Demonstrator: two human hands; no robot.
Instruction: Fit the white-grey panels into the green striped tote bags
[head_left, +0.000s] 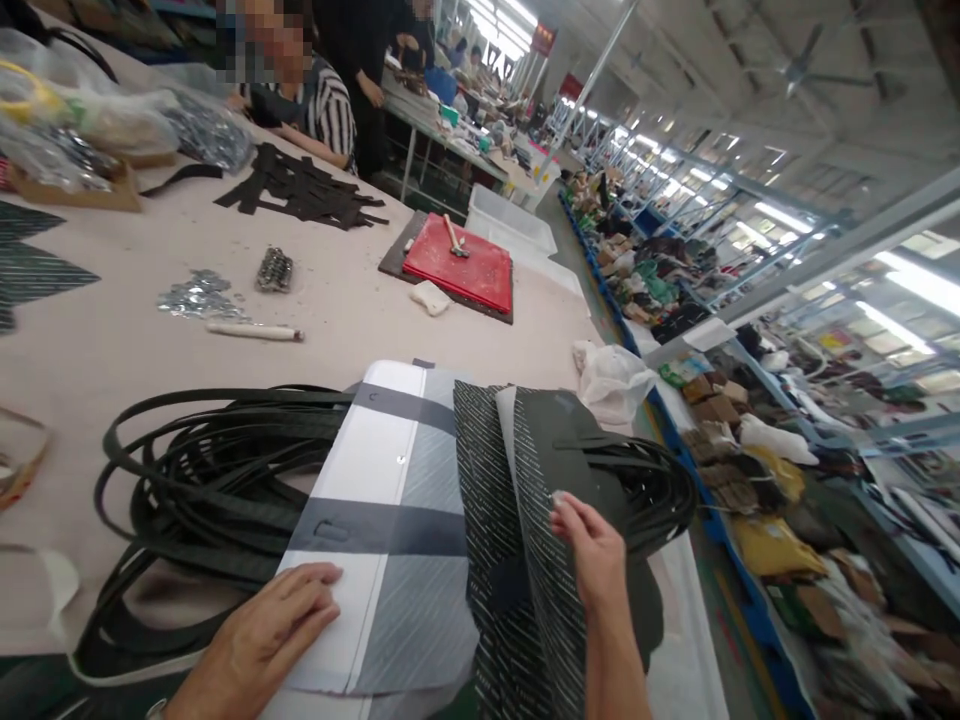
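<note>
My left hand [274,625] lies flat with fingers stretched out on a white and grey checked fabric panel [390,490] at the near edge of the table. My right hand [589,545] pinches the edge of a dark striped fabric piece [525,560] that is lifted and folded over beside the panel. Dark green pieces with straps [600,470] lie stacked under and behind that piece. A pile of black straps [202,490] is coiled just left of the panel.
On the beige table [352,300] lie a red board with a hammer [459,265], small metal parts [196,295], a white stick [253,331], black cut pieces [304,190] and plastic bags [90,120]. A seated person in a striped top [326,110] works at the far side. Bins of material line the aisle on the right.
</note>
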